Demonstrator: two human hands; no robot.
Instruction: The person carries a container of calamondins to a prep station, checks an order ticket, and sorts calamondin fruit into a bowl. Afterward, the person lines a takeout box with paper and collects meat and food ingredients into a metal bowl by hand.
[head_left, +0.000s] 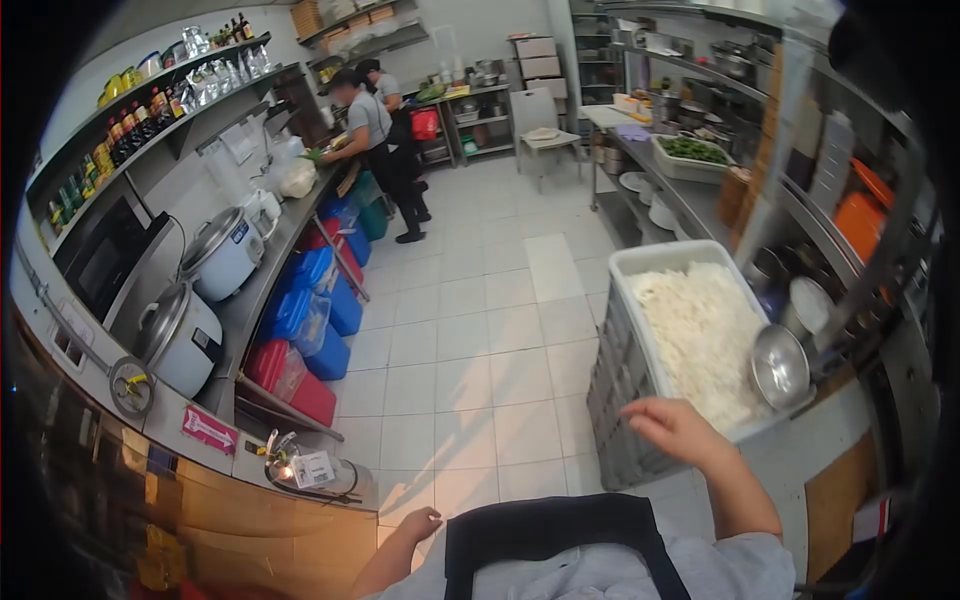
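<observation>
White tub (624, 285) of rice (695, 330) set just beyond the right hand (668, 430)

In the head view, the tub is placed ahead and to the right, on top of a gray crate (622, 405). Its near left side is neared by the right hand, which is raised with the fingers loosely bent; nothing is seen gripped in it. Whether the rim is touched by that hand cannot be told. The left hand (420, 523) is held low, well apart from the tub, on the other side of the dark apron (550, 520). Its fingers are curled and nothing is seen in them, but how tightly they are closed cannot be told.

The tub is filled with white rice, which is spread loosely in an uneven, lumpy surface. By the near right corner, a shiny metal bowl (780, 366) is tilted against the rice, its rounded shape partly over the rim. The tub's corners are rounded.

Beyond the tub, a tray of greens (694, 150) is set on a metal counter (670, 180). On the opposite side, two rice cookers (222, 255) are lined up on another counter, with blue bins (318, 325) kept below. Farther back, two people (370, 122) are seen at the left-hand counter.
</observation>
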